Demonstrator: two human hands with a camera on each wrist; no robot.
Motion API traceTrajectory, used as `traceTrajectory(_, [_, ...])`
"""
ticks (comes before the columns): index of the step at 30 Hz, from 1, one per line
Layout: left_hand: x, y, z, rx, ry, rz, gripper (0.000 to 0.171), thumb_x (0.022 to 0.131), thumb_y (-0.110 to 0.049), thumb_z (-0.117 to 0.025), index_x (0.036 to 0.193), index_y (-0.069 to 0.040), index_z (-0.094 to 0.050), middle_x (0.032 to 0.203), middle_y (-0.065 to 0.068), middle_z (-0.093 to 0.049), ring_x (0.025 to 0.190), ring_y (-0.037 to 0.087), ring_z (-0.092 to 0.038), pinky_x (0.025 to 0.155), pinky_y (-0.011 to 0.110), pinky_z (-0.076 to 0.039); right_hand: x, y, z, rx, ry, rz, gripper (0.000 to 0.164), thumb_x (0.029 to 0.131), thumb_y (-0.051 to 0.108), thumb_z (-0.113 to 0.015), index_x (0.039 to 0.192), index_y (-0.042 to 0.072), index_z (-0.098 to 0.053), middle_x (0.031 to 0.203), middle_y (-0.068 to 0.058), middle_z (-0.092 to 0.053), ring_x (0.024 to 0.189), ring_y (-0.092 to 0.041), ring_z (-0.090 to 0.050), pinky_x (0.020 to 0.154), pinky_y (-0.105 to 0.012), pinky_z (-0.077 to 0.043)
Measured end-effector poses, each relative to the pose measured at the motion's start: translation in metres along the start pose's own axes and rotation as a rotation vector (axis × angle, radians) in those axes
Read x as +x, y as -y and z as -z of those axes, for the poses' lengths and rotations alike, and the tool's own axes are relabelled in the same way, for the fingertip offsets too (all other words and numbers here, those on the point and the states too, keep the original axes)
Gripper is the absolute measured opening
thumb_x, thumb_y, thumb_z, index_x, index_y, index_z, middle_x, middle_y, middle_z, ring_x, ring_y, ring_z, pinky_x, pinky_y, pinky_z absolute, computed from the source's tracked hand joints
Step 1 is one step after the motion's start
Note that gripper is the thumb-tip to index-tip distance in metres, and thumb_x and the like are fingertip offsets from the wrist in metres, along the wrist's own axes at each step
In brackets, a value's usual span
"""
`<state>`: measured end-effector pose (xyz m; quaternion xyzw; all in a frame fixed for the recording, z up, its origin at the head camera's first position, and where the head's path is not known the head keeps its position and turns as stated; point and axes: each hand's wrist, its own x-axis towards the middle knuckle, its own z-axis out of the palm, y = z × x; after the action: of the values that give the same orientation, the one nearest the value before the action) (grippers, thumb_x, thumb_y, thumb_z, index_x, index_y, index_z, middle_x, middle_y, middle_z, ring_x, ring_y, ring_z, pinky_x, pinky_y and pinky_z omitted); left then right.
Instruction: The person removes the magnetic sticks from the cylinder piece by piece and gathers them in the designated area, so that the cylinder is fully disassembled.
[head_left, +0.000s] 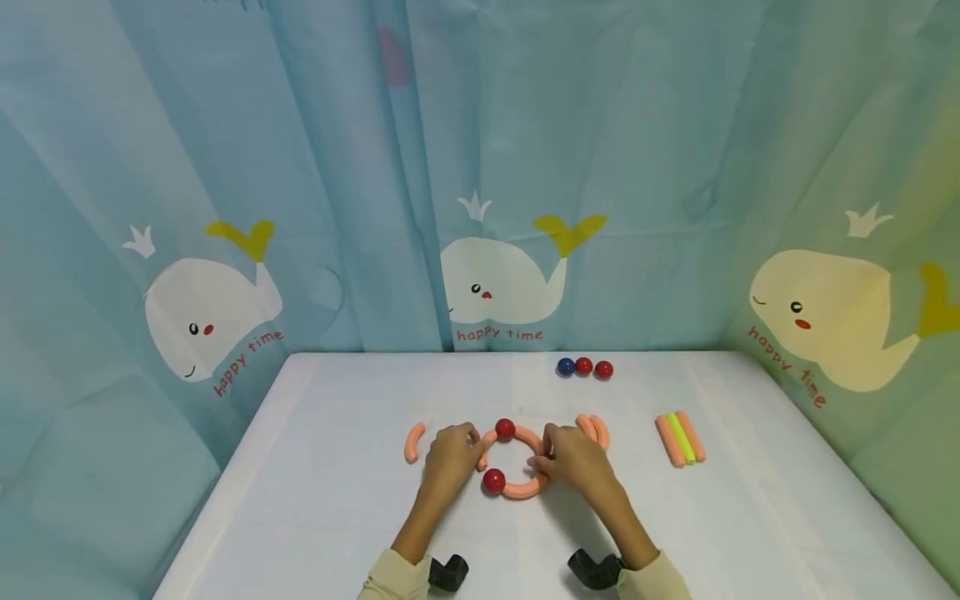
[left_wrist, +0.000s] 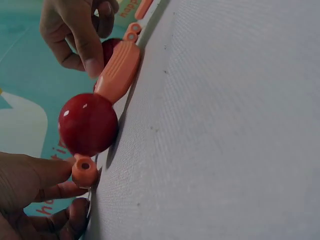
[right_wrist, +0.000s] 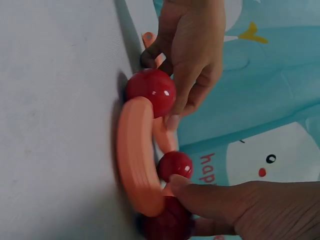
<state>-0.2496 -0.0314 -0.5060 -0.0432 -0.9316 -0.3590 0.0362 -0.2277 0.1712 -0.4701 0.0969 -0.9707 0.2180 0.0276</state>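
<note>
A near-closed ring of curved orange rods and red balls lies on the white table between the hands. My left hand (head_left: 448, 458) pinches the curved orange rod (left_wrist: 85, 176) on the ring's left side, which joins the far red ball (head_left: 506, 429). At the right side, my right hand (head_left: 576, 458) grips a red ball (right_wrist: 167, 222) between thumb and finger; the hand hides this ball in the head view. A near curved rod (head_left: 522, 491) runs from there to the near red ball (head_left: 494, 481). Between that near ball and the left rod's lower end is a small gap.
One loose curved rod (head_left: 414, 442) lies left of the left hand, two more curved rods (head_left: 596, 430) beside the right hand. Farther right are orange straight rods (head_left: 691, 436) and a green rod (head_left: 681, 439). A blue ball (head_left: 566, 367) and two red balls (head_left: 583, 365) sit at the back edge.
</note>
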Motion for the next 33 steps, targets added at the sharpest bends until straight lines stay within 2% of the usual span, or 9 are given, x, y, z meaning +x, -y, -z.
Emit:
traceTrajectory(6, [0.004, 0.0, 0.001, 0.002, -0.023, -0.02, 0.02, 0.091, -0.029, -0.067, 0.083, -0.01, -0.068, 0.06, -0.005, -0.054, 0.051, 0.01, -0.045, 0.044, 0.026, -0.035, -0.003, 0.005, 0.001, 0.003, 0.024, -0.008, 0.032, 0.078, 0.029, -0.082, 0.07, 0.013, -0.055, 0.056, 0.005, -0.048, 0.053, -0.009, -0.043, 0.049, -0.024, -0.032])
traceTrajectory(10, [0.006, 0.002, 0.0, -0.001, -0.021, -0.039, 0.019, 0.09, -0.029, -0.068, 0.087, -0.01, -0.07, 0.059, -0.006, -0.054, 0.051, 0.009, -0.044, 0.044, 0.025, -0.035, 0.001, 0.004, 0.001, -0.034, -0.015, -0.041, 0.029, 0.083, 0.031, -0.077, 0.073, 0.011, -0.059, 0.055, 0.004, -0.049, 0.053, -0.011, -0.044, 0.048, -0.025, -0.033])
traceTrajectory(13, [0.008, 0.003, -0.001, -0.015, -0.007, -0.053, 0.02, 0.088, -0.028, -0.07, 0.092, -0.009, -0.071, 0.058, -0.006, -0.053, 0.051, 0.008, -0.043, 0.044, 0.024, -0.035, 0.007, 0.0, 0.0, -0.032, -0.065, -0.041, 0.026, 0.083, 0.03, -0.077, 0.083, 0.007, -0.064, 0.061, 0.002, -0.054, 0.059, -0.012, -0.049, 0.05, -0.027, -0.038])
traceTrajectory(18, [0.01, 0.002, -0.003, -0.02, 0.006, -0.058, 0.022, 0.087, -0.03, -0.072, 0.094, -0.009, -0.07, 0.061, -0.005, -0.052, 0.054, 0.007, -0.045, 0.047, 0.024, -0.036, 0.024, -0.011, -0.011, 0.096, -0.118, 0.055, 0.029, 0.083, 0.023, -0.077, 0.103, 0.005, -0.068, 0.089, -0.008, -0.065, 0.083, -0.02, -0.061, 0.071, -0.036, -0.052])
traceTrajectory(21, [0.01, 0.001, -0.003, -0.01, -0.004, -0.066, 0.022, 0.086, -0.031, -0.073, 0.092, -0.01, -0.07, 0.065, -0.005, -0.053, 0.057, 0.008, -0.046, 0.048, 0.024, -0.037, 0.034, -0.017, -0.02, 0.216, -0.099, 0.148, 0.034, 0.084, 0.017, -0.077, 0.113, 0.003, -0.066, 0.1, -0.014, -0.067, 0.094, -0.026, -0.063, 0.082, -0.043, -0.053])
traceTrajectory(24, [0.009, 0.0, -0.003, -0.008, -0.01, -0.072, 0.02, 0.084, -0.028, -0.075, 0.09, -0.009, -0.07, 0.066, -0.004, -0.052, 0.058, 0.008, -0.046, 0.049, 0.024, -0.037, 0.04, -0.019, -0.027, 0.322, -0.057, 0.218, 0.037, 0.085, 0.011, -0.075, 0.119, 0.001, -0.064, 0.105, -0.016, -0.068, 0.098, -0.029, -0.065, 0.086, -0.045, -0.053])
traceTrajectory(27, [0.008, -0.001, -0.002, -0.011, -0.001, -0.063, 0.02, 0.083, -0.026, -0.076, 0.09, -0.009, -0.07, 0.063, -0.005, -0.052, 0.056, 0.007, -0.045, 0.047, 0.023, -0.035, 0.043, -0.017, -0.032, 0.371, -0.025, 0.245, 0.039, 0.085, 0.011, -0.074, 0.121, 0.002, -0.064, 0.107, -0.015, -0.068, 0.096, -0.025, -0.065, 0.083, -0.04, -0.054])
traceTrajectory(33, [0.008, 0.0, -0.003, -0.027, 0.005, -0.072, 0.018, 0.083, -0.022, -0.075, 0.09, -0.007, -0.069, 0.057, -0.006, -0.053, 0.05, 0.006, -0.044, 0.044, 0.022, -0.034, 0.046, -0.009, -0.037, 0.306, -0.044, 0.205, 0.036, 0.083, 0.016, -0.078, 0.116, 0.009, -0.069, 0.102, -0.009, -0.069, 0.082, -0.013, -0.053, 0.07, -0.027, -0.044])
